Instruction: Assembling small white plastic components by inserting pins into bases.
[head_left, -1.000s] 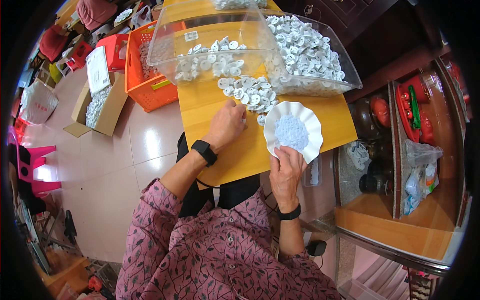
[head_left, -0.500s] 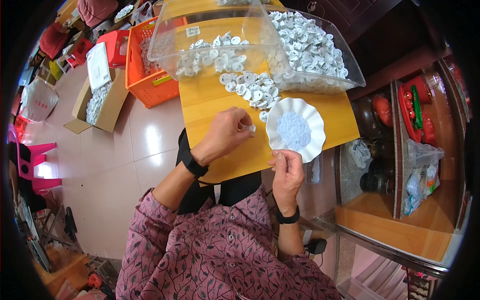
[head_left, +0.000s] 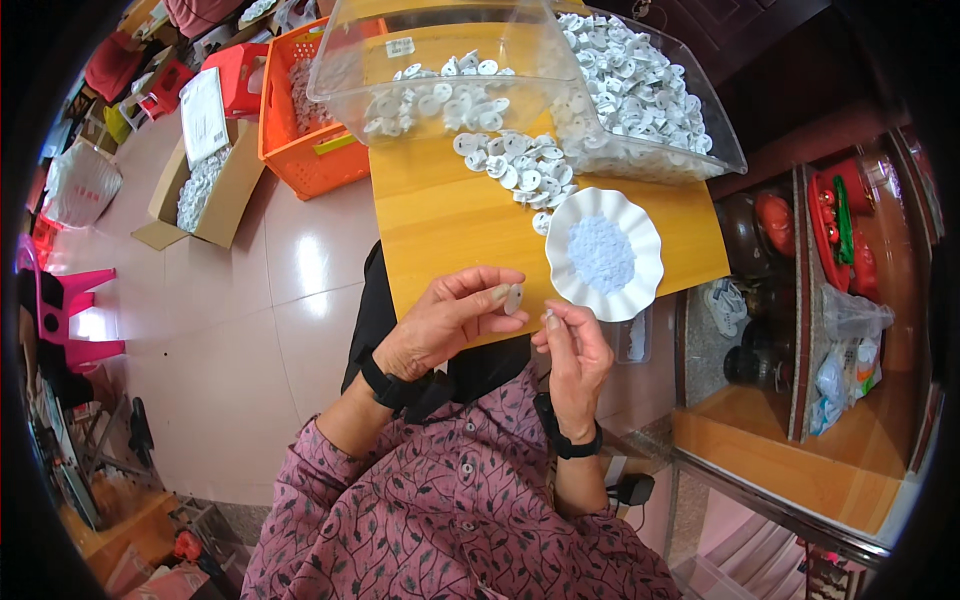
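Note:
My left hand pinches a small white round plastic piece between thumb and fingers, its flat face turned toward my right hand. Close beside it, my right hand has thumb and forefinger pressed together on a tiny pale bit, too small to name. Both hands are over the near edge of the yellow table. Just beyond my right hand stands a white wavy-rimmed dish with many tiny pale-blue pieces. A loose pile of similar white round pieces lies behind the dish.
A clear bin with white pieces and a fuller clear bin stand at the table's far side. Left on the floor are an orange crate and a cardboard box. Open shelves stand at the right.
My left hand has come back toward me from near the pile, bringing a white round piece close to my right hand. My right hand stays near the dish, still pinching.

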